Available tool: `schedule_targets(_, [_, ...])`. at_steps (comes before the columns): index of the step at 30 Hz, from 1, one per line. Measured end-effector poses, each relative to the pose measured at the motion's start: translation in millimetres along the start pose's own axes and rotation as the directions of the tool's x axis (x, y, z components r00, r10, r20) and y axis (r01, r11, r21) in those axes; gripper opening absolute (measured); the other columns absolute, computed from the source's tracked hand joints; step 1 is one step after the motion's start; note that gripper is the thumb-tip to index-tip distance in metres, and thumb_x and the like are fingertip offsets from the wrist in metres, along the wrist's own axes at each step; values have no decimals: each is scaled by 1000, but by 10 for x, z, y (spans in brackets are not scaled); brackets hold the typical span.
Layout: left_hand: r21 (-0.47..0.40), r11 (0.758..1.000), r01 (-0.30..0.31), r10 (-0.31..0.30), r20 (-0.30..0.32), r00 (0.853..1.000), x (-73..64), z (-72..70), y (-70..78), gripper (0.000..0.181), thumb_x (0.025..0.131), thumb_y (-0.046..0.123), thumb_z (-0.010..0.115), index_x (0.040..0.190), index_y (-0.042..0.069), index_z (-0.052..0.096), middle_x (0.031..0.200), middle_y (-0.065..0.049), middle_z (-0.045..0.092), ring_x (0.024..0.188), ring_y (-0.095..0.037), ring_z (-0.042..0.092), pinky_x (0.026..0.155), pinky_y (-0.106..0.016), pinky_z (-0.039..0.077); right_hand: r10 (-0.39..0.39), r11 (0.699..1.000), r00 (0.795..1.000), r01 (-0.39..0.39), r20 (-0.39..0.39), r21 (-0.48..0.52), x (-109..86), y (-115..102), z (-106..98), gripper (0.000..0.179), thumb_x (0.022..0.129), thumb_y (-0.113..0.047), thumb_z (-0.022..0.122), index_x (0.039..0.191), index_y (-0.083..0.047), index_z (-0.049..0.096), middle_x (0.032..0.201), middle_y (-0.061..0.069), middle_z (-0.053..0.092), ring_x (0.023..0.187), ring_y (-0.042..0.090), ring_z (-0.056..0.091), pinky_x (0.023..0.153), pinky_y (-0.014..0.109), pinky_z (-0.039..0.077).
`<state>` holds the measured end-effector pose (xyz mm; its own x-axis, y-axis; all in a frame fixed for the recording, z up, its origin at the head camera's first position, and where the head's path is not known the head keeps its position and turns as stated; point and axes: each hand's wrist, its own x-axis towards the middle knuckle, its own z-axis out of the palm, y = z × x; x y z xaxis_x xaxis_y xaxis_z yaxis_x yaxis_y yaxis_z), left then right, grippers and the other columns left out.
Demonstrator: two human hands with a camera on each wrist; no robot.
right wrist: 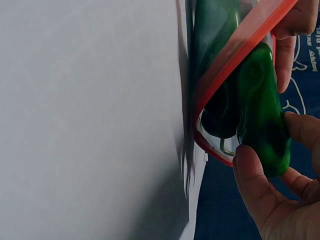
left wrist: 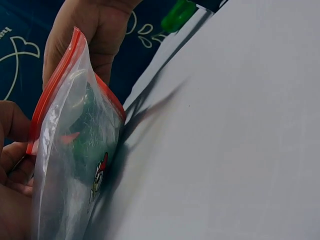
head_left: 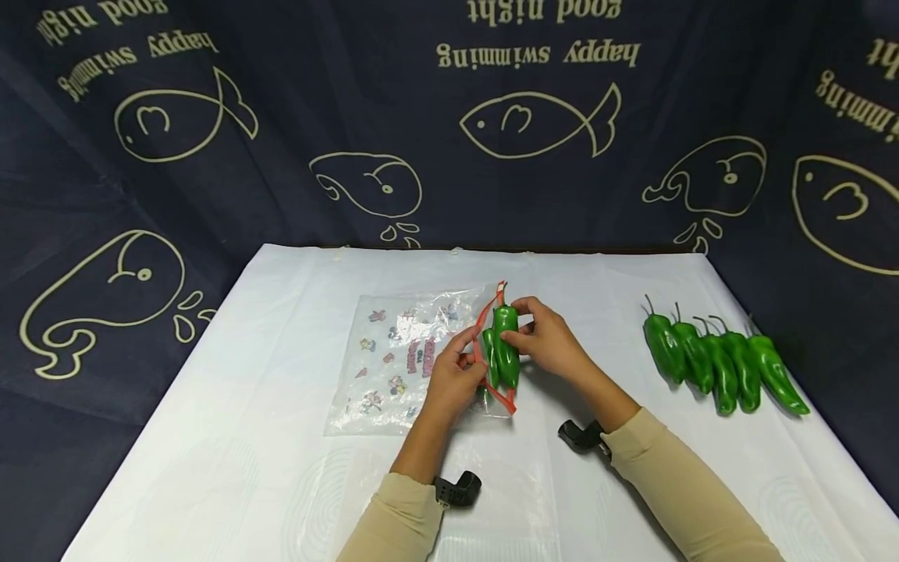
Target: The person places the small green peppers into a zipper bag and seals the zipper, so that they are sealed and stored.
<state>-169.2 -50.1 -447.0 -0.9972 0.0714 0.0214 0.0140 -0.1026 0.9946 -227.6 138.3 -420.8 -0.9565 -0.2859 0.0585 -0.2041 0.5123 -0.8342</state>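
Note:
A clear zip bag (head_left: 382,359) with small printed figures and a red zip edge lies on the table, its mouth spread toward the right. My left hand (head_left: 456,376) pinches the bag's red rim, as the left wrist view shows too. In my right hand (head_left: 551,339) a green pepper (right wrist: 265,110) is held between thumb and fingers, right at the open mouth. Another green pepper (head_left: 489,355) sits just inside the bag, its stem showing in the right wrist view. Through the plastic (left wrist: 65,185) more green shows, blurred.
Several green peppers (head_left: 723,363) lie in a slanted row on the right side of the white table (head_left: 211,437). A clear plastic sheet (head_left: 506,507) lies flat near the front. Behind the table hangs a dark cloth (head_left: 421,117) with fish drawings.

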Motion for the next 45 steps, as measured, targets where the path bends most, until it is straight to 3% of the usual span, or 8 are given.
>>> schedule_targets(6, [32,999,-22,21,9,1000,-115,15,222,61,82,-12,58,142,-2,50,91,-24,60,77,-13,56,62,-19,50,7,1000,1000,-7,27,12,-7,10,21,49,89,-19,74,130,-5,51,122,13,58,88,20,68,66,33,58])
schedule_targets(9, [34,999,-37,36,19,999,-124,19,221,61,83,-12,58,143,-2,49,99,-27,59,78,-12,57,62,-19,50,7,1000,999,-6,48,-11,-21,12,26,49,89,-19,74,129,-3,51,120,17,55,86,20,67,65,32,57])
schedule_targets(13, [22,999,-49,49,36,998,-119,18,212,61,84,-12,57,143,-3,48,124,-30,53,84,-15,59,63,-18,50,8,999,998,-6,56,-35,-32,-1,37,50,88,-20,74,128,-1,51,117,22,50,84,21,66,62,32,56])
schedule_targets(16, [18,999,-50,49,39,998,-115,12,213,61,84,-12,57,143,-4,47,131,-30,50,87,-17,59,65,-18,51,13,1000,998,-12,62,-18,-30,-15,48,50,88,-19,74,129,-1,51,115,23,50,83,22,66,61,33,56])
schedule_targets(22, [11,999,-41,41,35,999,-116,5,232,61,84,-12,58,144,-4,47,120,-33,55,90,-21,60,67,-21,54,22,1000,996,-23,85,6,-4,-9,61,51,89,-18,74,131,-1,50,113,21,50,81,23,66,61,37,59])
schedule_targets(29, [-15,999,-30,30,48,998,-125,1,225,63,83,-13,57,145,-3,47,130,-29,51,89,-18,59,68,-22,54,46,999,991,-46,125,-2,-8,12,65,52,91,-17,73,133,2,48,111,21,51,80,22,64,62,37,59])
schedule_targets(35, [21,998,-53,52,47,998,-132,2,244,61,84,-11,58,144,-3,47,133,-28,50,89,-15,58,69,-21,54,49,999,986,-51,160,8,-32,-25,75,55,91,-14,72,138,0,48,105,18,54,76,22,64,63,36,58])
schedule_targets(45, [45,998,-51,49,34,998,-142,-11,276,60,85,-11,58,144,-3,48,136,-27,50,91,-20,58,70,-19,52,50,986,974,-83,220,144,-43,13,93,56,92,-6,67,143,2,44,110,21,54,86,25,67,71,40,60])
